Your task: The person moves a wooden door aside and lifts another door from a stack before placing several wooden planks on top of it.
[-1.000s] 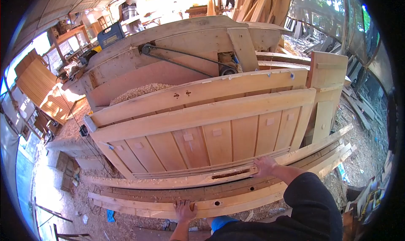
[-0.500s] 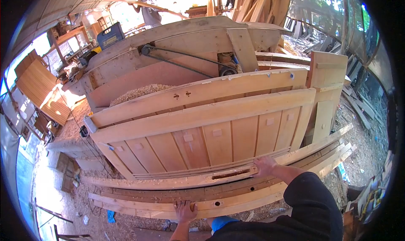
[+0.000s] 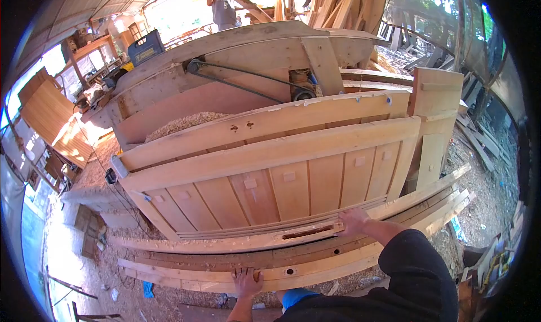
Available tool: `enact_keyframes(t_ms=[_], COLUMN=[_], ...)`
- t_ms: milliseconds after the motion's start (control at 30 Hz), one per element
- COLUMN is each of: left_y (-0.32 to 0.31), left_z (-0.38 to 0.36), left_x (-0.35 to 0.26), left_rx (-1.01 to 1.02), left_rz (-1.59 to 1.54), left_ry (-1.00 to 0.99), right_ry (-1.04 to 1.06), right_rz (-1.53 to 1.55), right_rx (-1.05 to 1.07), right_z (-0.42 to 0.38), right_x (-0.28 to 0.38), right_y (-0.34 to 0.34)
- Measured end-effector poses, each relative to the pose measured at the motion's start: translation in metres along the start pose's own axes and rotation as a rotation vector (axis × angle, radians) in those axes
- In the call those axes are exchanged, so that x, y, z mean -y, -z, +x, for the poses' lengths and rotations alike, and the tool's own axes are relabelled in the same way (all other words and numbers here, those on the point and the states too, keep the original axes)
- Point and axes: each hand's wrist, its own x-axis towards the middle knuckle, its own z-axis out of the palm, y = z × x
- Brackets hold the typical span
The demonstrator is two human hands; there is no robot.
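Observation:
My left hand (image 3: 247,282) rests over the near wooden beam (image 3: 197,278), its fingers bent across the top edge. Farther right, my right hand (image 3: 353,221) lies on the long beam (image 3: 231,244) beside its long slot, with the fingers wrapped over the wood. Between these two beams runs a darker plank (image 3: 225,260) with a round hole. Just beyond, a paneled wooden frame (image 3: 293,187) leans upright, and a second frame (image 3: 276,121) stands behind it.
A wooden machine bench (image 3: 242,60) with a belt and pulleys stands behind the frames, wood shavings (image 3: 186,123) beside it. A blue case (image 3: 145,47) sits at the back left. A person (image 3: 224,11) stands far back with a long board. Boards lean upper right.
The distant person has moved right, and the board there is tilted more steeply. Both my hands stay in place on the beams.

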Motion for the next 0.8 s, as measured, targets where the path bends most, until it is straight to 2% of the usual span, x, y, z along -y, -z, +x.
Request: enact_keyframes(t_ms=[200,400,667,800], left_y=[0.003,0.000,0.009,0.000], left_z=[-0.001,0.000,0.002,-0.002], left_x=[-0.004,0.000,-0.005,0.002], left_rx=[-0.006,0.020,0.080,0.022], left_rz=[0.045,0.027,0.009,0.013], left_ry=[-0.012,-0.003,0.036,0.008], right_ry=[-0.015,0.004,-0.013,-0.030], right_rz=[0.025,-0.014,-0.010,0.008], right_rx=[0.054,-0.006,0.077,0.045], right_z=[0.000,-0.002,0.001,-0.006], right_x=[0.002,0.004,0.004,0.011], right_y=[0.005,0.005,0.011,0.017])
